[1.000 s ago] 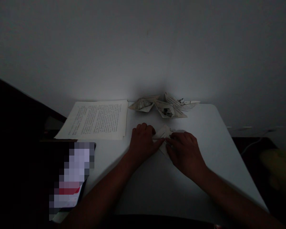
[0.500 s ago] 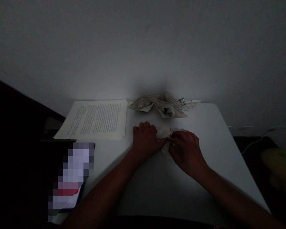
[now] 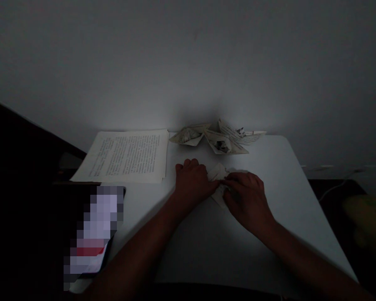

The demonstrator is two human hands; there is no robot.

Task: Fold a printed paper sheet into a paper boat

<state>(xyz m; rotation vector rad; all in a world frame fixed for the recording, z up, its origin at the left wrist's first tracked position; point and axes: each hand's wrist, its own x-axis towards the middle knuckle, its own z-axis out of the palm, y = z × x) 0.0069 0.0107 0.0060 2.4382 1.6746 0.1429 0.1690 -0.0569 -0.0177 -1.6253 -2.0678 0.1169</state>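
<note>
Since the folded paper is small and lies flat, both thumbs and the right index finger bear on it from opposite sides, seemingly to steady a crease. The left hand has its fingers curled together, thumb reaching inward; the right hand bunches its fingertips near that thumb. I cannot tell whether either pinches a layer. From the paper, three folded paper shapes sit between eleven and one o'clock, probably set back against the wall to spare working space. Printed sheets lie toward ten, a phone toward eight, at the table's edge. The white table gives the right hand sideways room toward three.
</note>
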